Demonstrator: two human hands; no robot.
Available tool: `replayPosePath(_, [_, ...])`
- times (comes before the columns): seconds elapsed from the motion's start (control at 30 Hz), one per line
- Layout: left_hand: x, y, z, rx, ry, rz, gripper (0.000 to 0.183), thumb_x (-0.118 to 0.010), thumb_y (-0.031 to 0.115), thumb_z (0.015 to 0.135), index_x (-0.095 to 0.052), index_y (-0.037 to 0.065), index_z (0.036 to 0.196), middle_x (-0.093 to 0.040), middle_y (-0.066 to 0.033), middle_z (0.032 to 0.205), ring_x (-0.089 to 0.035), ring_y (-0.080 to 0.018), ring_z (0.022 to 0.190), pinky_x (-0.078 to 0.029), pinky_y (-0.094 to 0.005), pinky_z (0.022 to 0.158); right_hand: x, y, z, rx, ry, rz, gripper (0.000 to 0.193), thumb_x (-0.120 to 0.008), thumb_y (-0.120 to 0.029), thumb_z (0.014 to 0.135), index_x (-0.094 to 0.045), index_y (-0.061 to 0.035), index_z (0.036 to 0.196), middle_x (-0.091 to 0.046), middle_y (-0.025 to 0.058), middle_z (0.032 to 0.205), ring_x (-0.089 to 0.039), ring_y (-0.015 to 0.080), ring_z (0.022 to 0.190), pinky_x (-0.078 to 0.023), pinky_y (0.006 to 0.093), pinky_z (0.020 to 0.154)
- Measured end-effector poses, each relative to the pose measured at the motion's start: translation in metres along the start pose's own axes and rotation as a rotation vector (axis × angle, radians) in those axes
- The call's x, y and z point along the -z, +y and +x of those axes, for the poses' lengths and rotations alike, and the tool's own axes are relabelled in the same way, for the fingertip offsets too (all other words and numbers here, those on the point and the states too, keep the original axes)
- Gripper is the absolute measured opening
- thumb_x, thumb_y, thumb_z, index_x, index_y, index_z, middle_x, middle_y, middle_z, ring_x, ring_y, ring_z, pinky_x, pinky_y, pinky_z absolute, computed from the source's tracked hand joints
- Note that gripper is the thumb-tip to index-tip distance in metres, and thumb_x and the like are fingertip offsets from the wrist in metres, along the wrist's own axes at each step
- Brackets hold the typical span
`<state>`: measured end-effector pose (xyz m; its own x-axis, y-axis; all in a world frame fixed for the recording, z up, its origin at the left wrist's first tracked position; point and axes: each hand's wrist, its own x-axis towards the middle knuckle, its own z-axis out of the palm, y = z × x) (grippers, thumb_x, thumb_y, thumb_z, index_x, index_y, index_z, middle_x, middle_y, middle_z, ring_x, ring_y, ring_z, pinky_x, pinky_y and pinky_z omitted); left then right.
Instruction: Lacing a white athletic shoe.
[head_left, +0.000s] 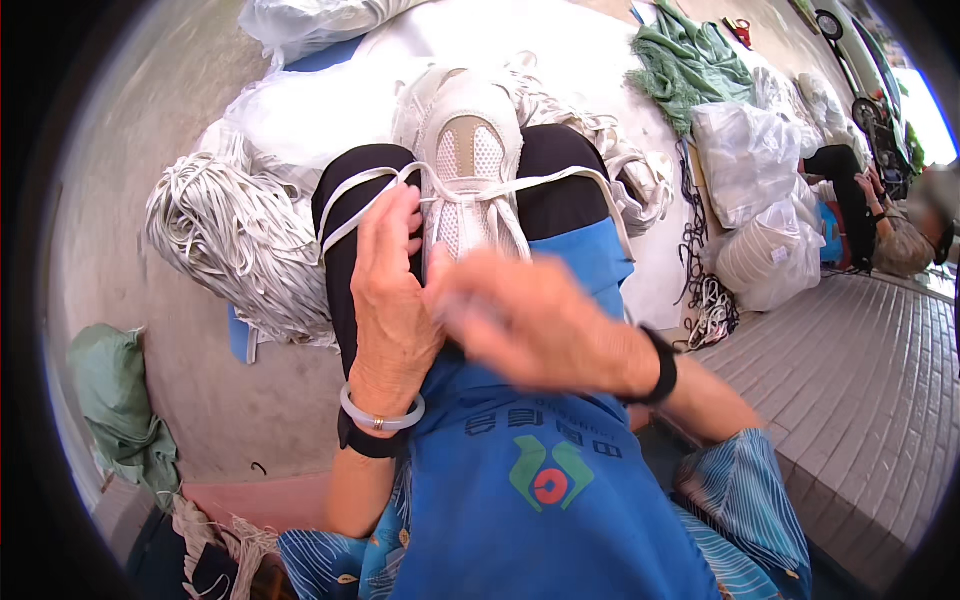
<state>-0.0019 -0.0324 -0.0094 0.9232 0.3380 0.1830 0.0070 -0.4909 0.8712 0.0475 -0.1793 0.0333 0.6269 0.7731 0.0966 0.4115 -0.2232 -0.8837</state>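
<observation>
A white and beige mesh shoe point(465, 150) lies between my knees, toe pointing away from me. White laces point(545, 181) are threaded through its eyelets, with loose ends draped out over both thighs. Along the shoe's left side rests my left hand point(385, 275), fingers stretched out and tips close to the lace. My right hand point(530, 318) is smeared by motion above the near end of the shoe, beside the left thumb. Whether it holds anything cannot be made out. A blue apron point(540, 420) covers my lap.
A thick heap of white laces point(230, 240) lies to the left. More white shoes point(640, 180) and clear plastic bags point(745, 165) are at the right, with a green cloth point(690, 60) behind. Another person point(895, 235) sits at the far right, near a paved step point(860, 350).
</observation>
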Motion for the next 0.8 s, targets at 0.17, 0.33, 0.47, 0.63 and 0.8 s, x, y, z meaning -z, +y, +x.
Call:
replayPosePath(0.17, [-0.004,0.001,-0.001,-0.006,0.042,0.166,0.044,-0.061,-0.004,0.079,-0.052,-0.007,0.122,-0.050,-0.0195,0.118,-0.058,-0.0321,0.099,-0.050,-0.0370,0.082,-0.003,0.030,0.028,-0.072,0.262,-0.340,0.014,-0.061,-0.015,0.082,-0.054,-0.0025,0.082,-0.059,0.0164,0.075,-0.061,0.0353,0.063,-0.049,0.0433,0.055])
replayPosePath(0.33, [-0.007,0.010,0.004,-0.077,0.019,0.345,0.037,-0.056,-0.003,0.082,-0.053,-0.007,0.119,-0.053,-0.0217,0.112,-0.056,-0.0391,0.098,-0.046,-0.0396,0.088,-0.016,0.036,0.034,-0.108,0.296,-0.538,0.016,-0.062,-0.016,0.082,-0.053,-0.0024,0.079,-0.059,0.0163,0.074,-0.062,0.0354,0.062,-0.050,0.0433,0.055])
replayPosePath(0.47, [-0.007,0.003,0.012,-0.115,-0.054,0.405,0.039,-0.054,0.001,0.082,-0.052,-0.004,0.121,-0.057,-0.0213,0.112,-0.058,-0.0371,0.097,-0.048,-0.0392,0.084,-0.020,0.039,0.033,-0.151,0.327,-0.587,0.015,-0.061,-0.016,0.082,-0.053,-0.0030,0.079,-0.059,0.0161,0.075,-0.062,0.0355,0.062,-0.050,0.0429,0.054])
replayPosePath(0.63, [0.007,-0.010,0.032,-0.055,-0.227,0.362,0.042,-0.053,-0.002,0.078,-0.056,-0.003,0.119,-0.064,-0.0189,0.103,-0.063,-0.0295,0.075,-0.051,-0.0361,0.071,-0.019,0.040,0.029,-0.139,0.301,-0.608,0.016,-0.062,-0.016,0.082,-0.053,-0.0034,0.081,-0.058,0.0154,0.076,-0.062,0.0349,0.062,-0.050,0.0424,0.054])
replayPosePath(0.8, [0.018,-0.014,0.045,0.088,-0.368,0.105,0.043,-0.054,-0.003,0.076,-0.059,-0.004,0.119,-0.067,-0.0157,0.103,-0.060,-0.0162,0.069,-0.050,-0.0282,0.068,-0.020,0.055,0.033,-0.027,0.308,-0.587,0.015,-0.064,-0.015,0.081,-0.053,-0.0042,0.082,-0.058,0.0141,0.076,-0.061,0.0343,0.063,-0.050,0.0432,0.055])
